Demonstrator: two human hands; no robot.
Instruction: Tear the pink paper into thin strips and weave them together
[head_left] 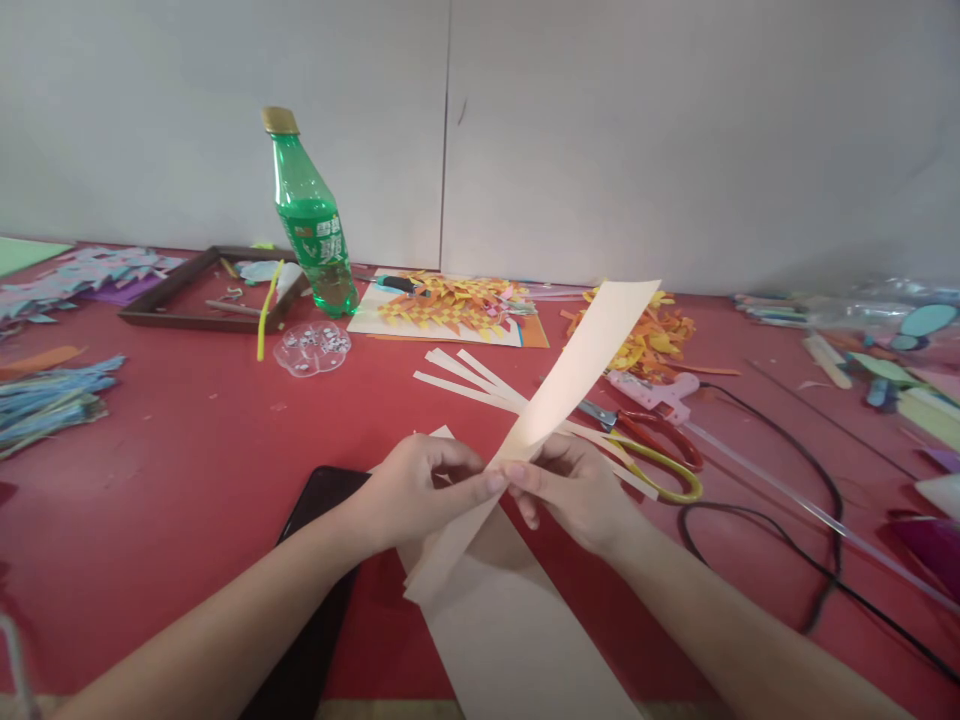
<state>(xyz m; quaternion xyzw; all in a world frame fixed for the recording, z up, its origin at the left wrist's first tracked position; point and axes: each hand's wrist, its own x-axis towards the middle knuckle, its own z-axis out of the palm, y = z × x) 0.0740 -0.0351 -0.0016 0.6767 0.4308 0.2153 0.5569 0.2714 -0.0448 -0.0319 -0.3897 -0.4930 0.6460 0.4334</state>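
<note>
My left hand (435, 488) and my right hand (574, 487) meet at the middle of a cream paper strip (577, 365), each pinching it between thumb and fingers. The strip runs diagonally, its upper end curling up to the right and its layered lower end pointing down to the left. Below it lies a larger cream sheet (517, 620). Several narrow paper strips (480, 385) fan out behind my hands. Scissors (660, 465) with red and yellow handles lie right of my right hand, partly over strips. A black phone-like slab (315, 580) sits under my left forearm.
A green bottle (311, 225) stands at the back, beside a dark frame (150, 315) and a clear dish (311, 362) of small pieces. A pink glue gun (656, 393) trails a black cord (825, 490) along the right. Orange and yellow paper pieces (450, 305) lie behind.
</note>
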